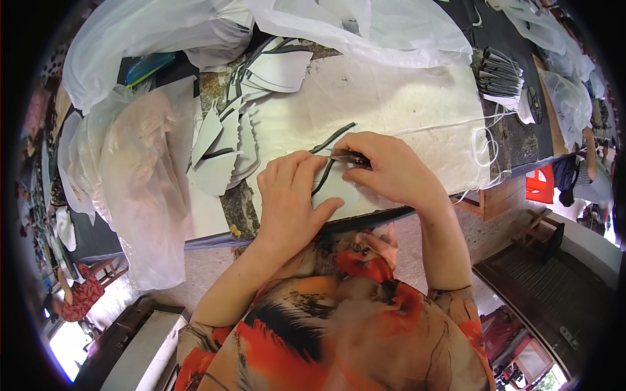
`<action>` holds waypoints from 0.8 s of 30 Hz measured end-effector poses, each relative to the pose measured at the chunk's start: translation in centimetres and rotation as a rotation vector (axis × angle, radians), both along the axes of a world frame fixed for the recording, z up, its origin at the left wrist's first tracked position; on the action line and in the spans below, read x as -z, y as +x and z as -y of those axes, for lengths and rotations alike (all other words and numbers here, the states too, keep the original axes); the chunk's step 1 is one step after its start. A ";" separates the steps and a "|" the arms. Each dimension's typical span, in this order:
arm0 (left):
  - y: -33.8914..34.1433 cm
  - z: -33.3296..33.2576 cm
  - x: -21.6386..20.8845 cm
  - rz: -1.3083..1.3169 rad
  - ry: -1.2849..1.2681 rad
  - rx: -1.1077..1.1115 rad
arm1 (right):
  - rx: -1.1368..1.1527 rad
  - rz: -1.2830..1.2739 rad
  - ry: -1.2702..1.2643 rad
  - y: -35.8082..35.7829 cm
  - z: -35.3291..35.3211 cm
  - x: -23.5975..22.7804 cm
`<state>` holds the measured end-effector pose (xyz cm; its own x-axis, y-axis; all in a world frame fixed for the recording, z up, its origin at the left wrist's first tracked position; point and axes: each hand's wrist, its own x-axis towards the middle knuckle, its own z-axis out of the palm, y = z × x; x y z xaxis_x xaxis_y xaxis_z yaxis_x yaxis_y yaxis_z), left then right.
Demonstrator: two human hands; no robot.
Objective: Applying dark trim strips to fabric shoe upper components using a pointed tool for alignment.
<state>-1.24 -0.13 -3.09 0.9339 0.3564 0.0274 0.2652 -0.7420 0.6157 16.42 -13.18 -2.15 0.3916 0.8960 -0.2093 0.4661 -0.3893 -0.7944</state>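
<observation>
On the table in front of me lies a white cut piece [340, 189] with black edging strip [322, 177] along it. My left hand [290, 195] rests on its left side, fingers stretched flat over it and thumb spread apart. My right hand [391, 166] is closed around a small metal cutting tool [350, 157] with a dark handle. Its blade end points left, beside the strip and close to my left fingertips; whether it touches the strip I cannot tell. More black strip [336, 137] runs up and right past the right fingers.
Similar white pieces with black edges [222, 140] lie loosely heaped at the left, more [277, 68] behind. Clear plastic bags [140, 176] cover the left and far sides. A bundle of pieces [501, 77] stands far right, near scissors handles [533, 101] and white cord [484, 146].
</observation>
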 end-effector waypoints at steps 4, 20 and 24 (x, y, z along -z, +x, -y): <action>0.0 0.0 -0.3 -0.012 0.006 0.011 | -0.028 -0.008 -0.039 0.0 -0.1 -0.3; -1.0 -0.3 -0.7 0.002 0.060 0.056 | -0.172 0.073 -0.129 0.2 1.1 -0.7; -0.2 0.4 -1.2 -0.064 0.024 0.051 | -0.063 -0.045 -0.054 0.1 1.3 -0.4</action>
<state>-1.44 -0.53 -1.92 0.9509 0.3085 -0.0249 0.2650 -0.7700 0.5804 16.49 -14.44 -1.78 0.3244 0.9053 -0.2741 0.4554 -0.4035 -0.7936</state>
